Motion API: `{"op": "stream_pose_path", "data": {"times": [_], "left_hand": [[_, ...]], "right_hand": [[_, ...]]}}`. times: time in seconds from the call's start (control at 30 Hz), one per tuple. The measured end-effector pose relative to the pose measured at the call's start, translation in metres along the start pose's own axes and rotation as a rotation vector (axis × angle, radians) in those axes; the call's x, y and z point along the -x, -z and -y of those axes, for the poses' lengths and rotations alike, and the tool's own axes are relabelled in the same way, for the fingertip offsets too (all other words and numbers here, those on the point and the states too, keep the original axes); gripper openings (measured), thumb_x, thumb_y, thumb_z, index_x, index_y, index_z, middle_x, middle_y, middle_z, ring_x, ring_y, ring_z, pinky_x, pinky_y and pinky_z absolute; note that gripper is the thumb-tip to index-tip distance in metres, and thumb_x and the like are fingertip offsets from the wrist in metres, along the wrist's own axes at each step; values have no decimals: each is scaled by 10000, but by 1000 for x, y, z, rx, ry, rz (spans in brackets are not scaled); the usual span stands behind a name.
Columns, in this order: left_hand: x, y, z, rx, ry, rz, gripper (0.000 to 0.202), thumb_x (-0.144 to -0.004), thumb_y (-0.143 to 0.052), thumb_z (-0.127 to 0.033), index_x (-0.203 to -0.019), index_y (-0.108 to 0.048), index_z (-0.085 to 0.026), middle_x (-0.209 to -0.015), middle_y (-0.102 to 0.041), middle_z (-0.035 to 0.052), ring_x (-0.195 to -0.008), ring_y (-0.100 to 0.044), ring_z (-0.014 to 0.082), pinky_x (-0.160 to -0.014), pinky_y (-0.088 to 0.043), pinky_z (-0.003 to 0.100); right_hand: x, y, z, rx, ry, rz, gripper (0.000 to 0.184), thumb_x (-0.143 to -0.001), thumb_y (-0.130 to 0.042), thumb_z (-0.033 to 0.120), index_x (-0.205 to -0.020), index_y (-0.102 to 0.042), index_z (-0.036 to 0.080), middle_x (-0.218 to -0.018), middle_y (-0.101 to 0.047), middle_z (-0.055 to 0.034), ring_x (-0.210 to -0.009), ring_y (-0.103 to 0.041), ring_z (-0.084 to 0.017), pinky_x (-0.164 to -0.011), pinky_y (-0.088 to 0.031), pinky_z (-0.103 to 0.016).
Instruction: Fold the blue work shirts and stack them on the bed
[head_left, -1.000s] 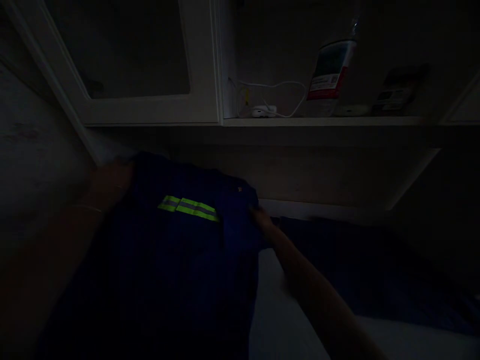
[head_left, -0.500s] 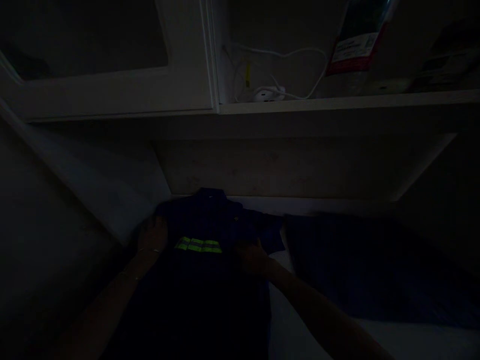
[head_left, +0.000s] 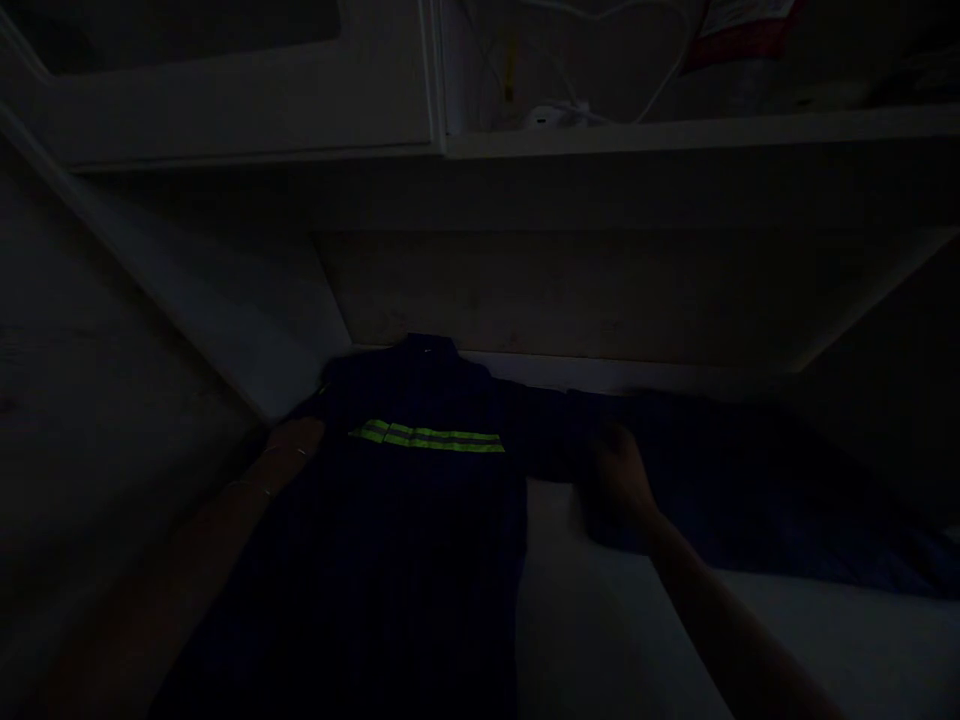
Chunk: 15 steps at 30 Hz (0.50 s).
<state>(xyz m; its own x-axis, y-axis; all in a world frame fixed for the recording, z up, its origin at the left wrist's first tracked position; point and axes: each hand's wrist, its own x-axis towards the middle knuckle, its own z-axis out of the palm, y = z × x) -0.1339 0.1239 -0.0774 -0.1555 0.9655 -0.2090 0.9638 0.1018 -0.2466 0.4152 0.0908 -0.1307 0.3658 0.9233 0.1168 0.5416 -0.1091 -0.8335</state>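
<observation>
One navy work shirt (head_left: 420,500), spread out in deep gloom

The shirt lies on the white table (head_left: 600,610), its front crossed by a yellow-green reflective strip (head_left: 450,440). Beyond the strip is the collar (head_left: 429,347); on the near side the cloth runs out of view into darkness. The left hand (head_left: 296,436), with thin bangles (head_left: 285,450) at the wrist, is just left of the strip, low against the shirt's side; its fingers are lost in the dark, so I cannot tell whether it grips cloth or merely presses on it. The right hand (head_left: 621,465) is well right of the strip, at the outer part of the sleeve (head_left: 546,432). Its fingers look curled, but blur and shadow leave the grip uncertain. Further right of the strip lies a second dark blue cloth (head_left: 750,490), meeting or overlapping the sleeve end; which, I cannot tell. Above and beyond the strip runs a shelf (head_left: 675,132) carrying a white plug-in unit (head_left: 544,117) and its cable.

As a judgement, the shirt should handle as light, limp woven cotton: not fragile, quick to crease, and sliding easily on the smooth table. The shoulder seams and cuffs seem the best holds; a pinch mid-panel would bunch the fabric.
</observation>
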Motion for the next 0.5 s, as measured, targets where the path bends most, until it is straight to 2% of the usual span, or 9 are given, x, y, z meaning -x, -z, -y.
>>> {"op": "stream_pose_path", "data": {"times": [0.07, 0.13, 0.2, 0.27, 0.33, 0.4, 0.47, 0.5], "left_hand": [[0, 3, 5, 17, 7, 30, 318, -824, -482, -250, -969, -719, -95, -1052, -701, 228, -965, -672, 354, -818, -517, 451], [7, 3, -1, 35, 22, 50, 370, -849, -465, -297, -1045, -705, -94, -1075, -698, 228, -968, -674, 346, -818, -520, 438], [25, -1, -15, 40, 52, 44, 464, -896, -395, -330, -1225, -623, -97, -1232, -627, 251, -1010, -664, 349, -825, -521, 450], [57, -8, -31, 49, 38, -68, 519, -933, -315, -359, -1353, -517, -130, -1431, -470, 239, -1121, -616, 346, -883, -504, 472], [99, -21, -42, 83, -21, -257, 524, -945, -282, -395, -1341, -521, -151, -1498, -405, 179, -1219, -551, 312, -978, -465, 453], [147, -41, -39, 130, -22, -388, 523, -935, -292, -430, -1257, -582, -137, -1401, -518, 150, -1212, -548, 271, -1042, -429, 395], [193, -69, -23, 159, 83, -387, 521, -897, -325, -452, -1179, -633, -141, -1257, -619, 157, -1134, -591, 290, -1032, -441, 415], [213, -85, -12, 183, 115, -337, 495, -870, -332, -431, -1133, -663, -173, -1208, -651, 145, -1124, -598, 304, -1024, -449, 441]], "right_hand": [[42, -4, 7, 28, 77, 186, 453, -853, -475, 421, -1203, -576, 153, -1251, -609, -154, -1130, -589, -269, -982, -459, -414], [92, -11, 24, 28, 238, 477, 353, -903, -443, 387, -1121, -626, 178, -1145, -666, -122, -1058, -625, -235, -951, -485, -383], [139, -16, 43, 45, 474, 706, 335, -940, -448, 366, -1173, -629, 207, -1197, -656, -96, -1113, -603, -211, -1002, -459, -376], [175, -16, 57, 68, 752, 876, 415, -940, -498, 433, -1318, -556, 271, -1354, -578, -74, -1253, -517, -237, -1107, -359, -468], [197, -15, 61, 103, 987, 946, 547, -917, -541, 502, -1432, -423, 359, -1485, -455, -48, -1375, -381, -288, -1147, -226, -595], [208, -17, 53, 130, 1165, 948, 581, -931, -538, 476, -1468, -324, 425, -1535, -374, -12, -1427, -283, -304, -1135, -168, -660], [214, -24, 37, 135, 1301, 939, 536, -962, -508, 401, -1461, -317, 439, -1533, -364, 19, -1430, -278, -282, -1132, -191, -659], [217, -29, 28, 137, 1343, 940, 520, -965, -507, 386, -1453, -334, 431, -1524, -374, 26, -1425, -291, -274, -1134, -199, -654]]}}
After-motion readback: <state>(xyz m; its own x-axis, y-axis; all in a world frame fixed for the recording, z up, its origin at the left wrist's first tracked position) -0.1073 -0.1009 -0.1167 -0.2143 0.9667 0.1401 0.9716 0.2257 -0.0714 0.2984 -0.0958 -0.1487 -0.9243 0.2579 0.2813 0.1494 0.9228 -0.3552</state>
